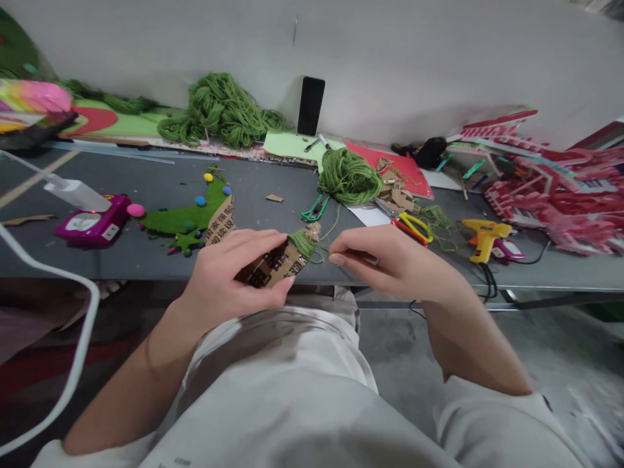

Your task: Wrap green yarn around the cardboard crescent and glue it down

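My left hand (234, 273) is closed around a brown cardboard piece (273, 265) printed with black characters. Green yarn is wound around the piece's tip (305, 243). My right hand (385, 260) pinches a thin strand of green yarn (325, 249) that runs from that wound tip. Both hands hover over my lap, just in front of the grey table's near edge (146, 268). A ball of green yarn (349, 174) lies on the table beyond my hands.
A green felt shape with coloured pompoms (191, 216), a purple power strip (92, 224), green-handled scissors (314, 208), red-and-yellow scissors (412, 227), a yellow glue gun (483, 236), a larger yarn heap (220, 110), a black phone (311, 105) and red-white paper pieces (560, 195) lie about.
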### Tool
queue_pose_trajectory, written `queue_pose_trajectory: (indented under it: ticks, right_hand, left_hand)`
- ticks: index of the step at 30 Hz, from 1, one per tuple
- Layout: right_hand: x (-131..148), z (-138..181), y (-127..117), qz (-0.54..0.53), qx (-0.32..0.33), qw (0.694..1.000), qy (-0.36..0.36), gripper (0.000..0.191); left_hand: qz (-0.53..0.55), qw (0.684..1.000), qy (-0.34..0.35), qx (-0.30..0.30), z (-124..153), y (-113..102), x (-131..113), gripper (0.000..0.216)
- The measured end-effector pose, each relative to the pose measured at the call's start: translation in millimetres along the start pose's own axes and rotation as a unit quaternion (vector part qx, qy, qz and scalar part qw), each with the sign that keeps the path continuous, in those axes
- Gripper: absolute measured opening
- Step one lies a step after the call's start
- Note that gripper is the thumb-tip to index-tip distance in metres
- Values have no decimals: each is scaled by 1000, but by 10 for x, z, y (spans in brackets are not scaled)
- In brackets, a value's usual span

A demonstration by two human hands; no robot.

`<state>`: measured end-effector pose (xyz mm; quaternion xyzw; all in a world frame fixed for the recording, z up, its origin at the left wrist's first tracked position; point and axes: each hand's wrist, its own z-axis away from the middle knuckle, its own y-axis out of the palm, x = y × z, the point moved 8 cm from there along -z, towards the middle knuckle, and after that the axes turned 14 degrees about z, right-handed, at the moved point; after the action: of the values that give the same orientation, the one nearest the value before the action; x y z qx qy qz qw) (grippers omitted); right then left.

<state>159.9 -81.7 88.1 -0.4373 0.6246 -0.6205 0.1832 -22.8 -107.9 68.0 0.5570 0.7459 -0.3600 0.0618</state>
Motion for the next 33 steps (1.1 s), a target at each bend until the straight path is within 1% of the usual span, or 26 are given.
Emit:
queue_pose_trajectory:
  ticks: [3, 6, 10, 12, 15, 19, 22, 26, 29, 33]
  right_hand:
    - [26, 26, 26, -71, -8, 997, -16, 20]
    - [0, 6, 170, -160, 6, 986, -54, 26]
    - [-110, -100, 425, -278, 76, 951, -116, 36]
    - [-158, -184, 494, -296, 111, 940, -130, 41]
    - [-150, -333, 508, -258, 151, 942, -152, 40]
    - [-40, -512, 493, -182, 218, 941, -184, 34]
    - [21, -606, 499, -123, 257, 939, -192, 25]
    - [10, -673, 493, -40, 269, 949, -161, 15]
    - [-21, -660, 445, -2, 263, 955, -134, 16]
    - [-39, -606, 367, 9, 253, 960, -115, 16]
  left_hand:
    - [46, 998, 39, -22, 10, -32, -54, 45]
    - [100, 994, 48, 1, 15, 1, -77, 49]
    - [180, 980, 68, 48, 51, 56, -107, 55]
    - [201, 975, 65, 68, 74, 78, -96, 57]
    - [213, 969, 63, 112, 99, 126, -96, 55]
    - [197, 964, 68, 164, 89, 174, -136, 47]
    - [173, 963, 63, 198, 62, 212, -163, 38]
    - [116, 961, 39, 250, 52, 285, -161, 26]
    - [81, 962, 45, 256, 57, 287, -169, 24]
    - [58, 962, 40, 263, 73, 293, -154, 23]
